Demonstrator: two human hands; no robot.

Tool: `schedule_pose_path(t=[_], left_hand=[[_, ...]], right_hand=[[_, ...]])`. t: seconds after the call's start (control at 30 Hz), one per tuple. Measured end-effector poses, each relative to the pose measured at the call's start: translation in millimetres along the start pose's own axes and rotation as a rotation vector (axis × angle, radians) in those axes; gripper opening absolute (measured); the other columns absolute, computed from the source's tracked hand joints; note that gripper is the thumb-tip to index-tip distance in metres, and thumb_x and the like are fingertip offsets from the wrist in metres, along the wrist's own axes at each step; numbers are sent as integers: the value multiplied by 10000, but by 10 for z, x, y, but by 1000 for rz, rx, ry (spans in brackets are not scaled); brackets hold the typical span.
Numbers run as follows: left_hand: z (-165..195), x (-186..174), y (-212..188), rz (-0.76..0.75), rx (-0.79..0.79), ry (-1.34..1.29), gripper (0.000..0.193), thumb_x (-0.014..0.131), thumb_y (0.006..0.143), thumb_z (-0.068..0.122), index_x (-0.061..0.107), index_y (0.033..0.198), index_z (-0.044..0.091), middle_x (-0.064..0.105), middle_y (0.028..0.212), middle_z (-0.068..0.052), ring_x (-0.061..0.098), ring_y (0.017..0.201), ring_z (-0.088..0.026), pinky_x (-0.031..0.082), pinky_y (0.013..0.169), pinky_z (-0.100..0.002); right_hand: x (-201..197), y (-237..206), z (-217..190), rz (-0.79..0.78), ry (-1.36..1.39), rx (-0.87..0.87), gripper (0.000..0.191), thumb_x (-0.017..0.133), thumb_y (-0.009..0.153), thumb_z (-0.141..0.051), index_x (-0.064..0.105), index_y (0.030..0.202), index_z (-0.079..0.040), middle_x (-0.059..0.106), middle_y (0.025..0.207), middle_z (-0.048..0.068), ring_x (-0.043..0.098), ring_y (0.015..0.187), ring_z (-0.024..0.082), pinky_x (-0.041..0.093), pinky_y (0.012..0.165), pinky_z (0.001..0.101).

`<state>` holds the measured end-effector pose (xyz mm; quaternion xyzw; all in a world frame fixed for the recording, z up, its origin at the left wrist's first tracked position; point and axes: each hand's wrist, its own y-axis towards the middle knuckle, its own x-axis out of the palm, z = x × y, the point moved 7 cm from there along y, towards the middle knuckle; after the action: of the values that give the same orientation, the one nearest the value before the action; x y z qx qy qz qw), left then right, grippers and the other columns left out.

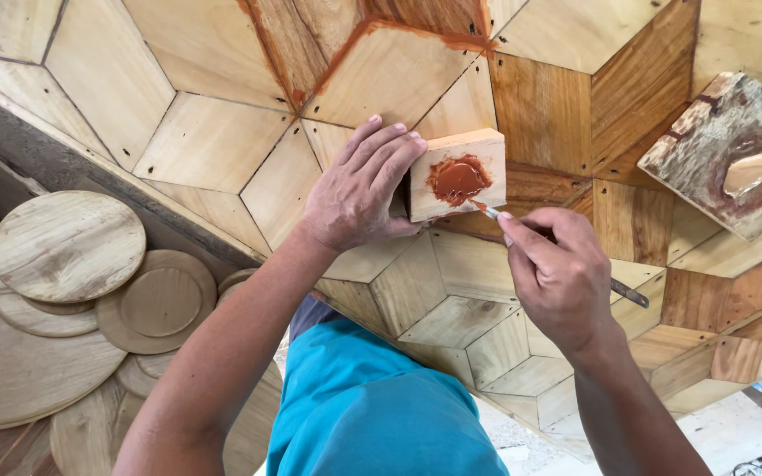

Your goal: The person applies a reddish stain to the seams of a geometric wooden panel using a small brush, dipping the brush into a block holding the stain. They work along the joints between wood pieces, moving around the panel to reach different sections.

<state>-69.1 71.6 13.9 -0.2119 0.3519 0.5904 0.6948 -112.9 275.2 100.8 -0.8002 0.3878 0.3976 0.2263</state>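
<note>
My left hand [360, 187] grips a small pale wooden block [457, 173] by its left side, steadying it on the tabletop. A patch of reddish-brown paste [459, 179] covers the block's top face. My right hand [560, 274] pinches a thin metal tool [628, 293] like a pen. Its tip touches the lower right edge of the paste patch. The tool's handle sticks out to the right behind my fingers.
The tabletop [222, 145] is a mosaic of hexagon-patterned wood pieces. A rough wooden slab [725, 159] with a shallow hollow lies at the upper right. Round wooden discs [68, 247] are stacked on the floor at left. Blue trousers [372, 414] show below.
</note>
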Motion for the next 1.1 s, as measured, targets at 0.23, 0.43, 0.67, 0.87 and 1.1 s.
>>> schedule_pose_path(t=[0.23,0.43,0.67,0.87,1.1], left_hand=[[9,39,-41,3,-9,3,1057,964,593,358,445,1459,47,568,1416,-116,492,1399,-311,285,1278,-498],[8,12,-47,16,2,-1,1070,965,578,359,449,1456,30,567,1418,-127,493,1400,-314,287,1275,-503],[17,-49,-13,21,39,-18,993,937,633,375,473,1443,34,601,1379,-123,515,1390,-304,272,1285,-514],[49,18,8,-70,80,-21,997,920,595,441,496,1407,48,624,1377,-117,528,1364,-304,220,1275,-550],[8,21,28,-76,65,-37,1010,921,586,452,497,1411,51,626,1377,-112,530,1360,-298,224,1268,-554]], right_hand=[[62,-13,34,0,-10,-28,231,761,897,11,785,1119,-50,665,991,98,649,903,247,538,797,362],[106,6,-8,-22,17,-72,233,744,893,21,782,1116,-34,677,960,93,655,869,221,547,761,339],[41,513,367,25,447,92,156,690,978,1,761,1116,-23,705,973,67,575,608,60,420,446,168],[316,1169,680,136,180,72,194,718,1019,-35,790,1197,-63,696,1036,103,649,775,143,513,664,278],[417,1273,681,111,62,11,185,717,1020,-31,806,1176,-75,661,1010,87,652,817,167,536,698,302]])
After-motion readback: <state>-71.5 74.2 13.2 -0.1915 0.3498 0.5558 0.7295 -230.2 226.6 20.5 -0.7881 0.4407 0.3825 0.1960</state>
